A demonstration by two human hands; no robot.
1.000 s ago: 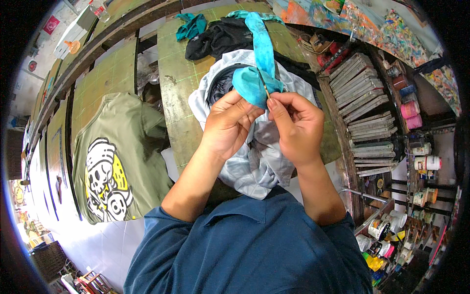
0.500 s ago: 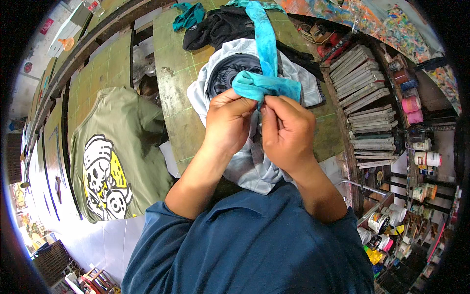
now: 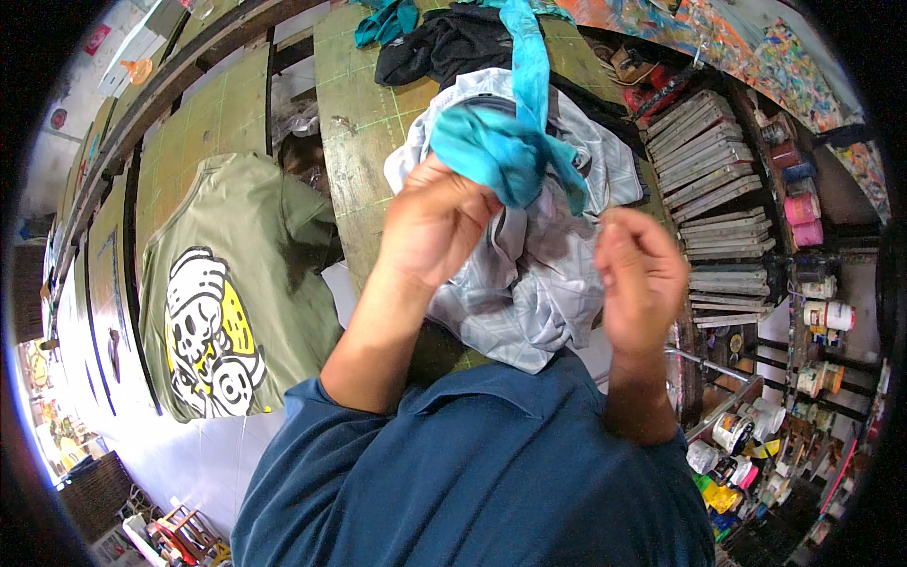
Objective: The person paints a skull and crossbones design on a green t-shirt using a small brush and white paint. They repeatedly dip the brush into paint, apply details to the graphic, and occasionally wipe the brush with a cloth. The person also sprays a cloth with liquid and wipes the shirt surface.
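Note:
My left hand (image 3: 430, 227) pinches a bunched turquoise cloth strip (image 3: 505, 156) between thumb and fingers. One length of the strip runs away from me over the board, and a short end hangs down on the right. My right hand (image 3: 644, 279) is apart from the cloth, to its right, with thumb and fingertips pressed together. Motion blurs it, and whatever it may be pinching is too small to make out. Beneath both hands a pale grey patterned garment (image 3: 557, 302) lies heaped, its dark inside partly hidden by the turquoise cloth.
An olive T-shirt (image 3: 307, 255) with a skull print lies on the board at left. Black cloth (image 3: 444, 42) and a teal scrap (image 3: 385, 24) are at the far end. Stacked frames (image 3: 704, 151) and paint pots (image 3: 829, 315) stand along the right.
My right hand has let go of the turquoise cloth and moved right. The left hand still grips the cloth, which has opened out. The view has shifted slightly.

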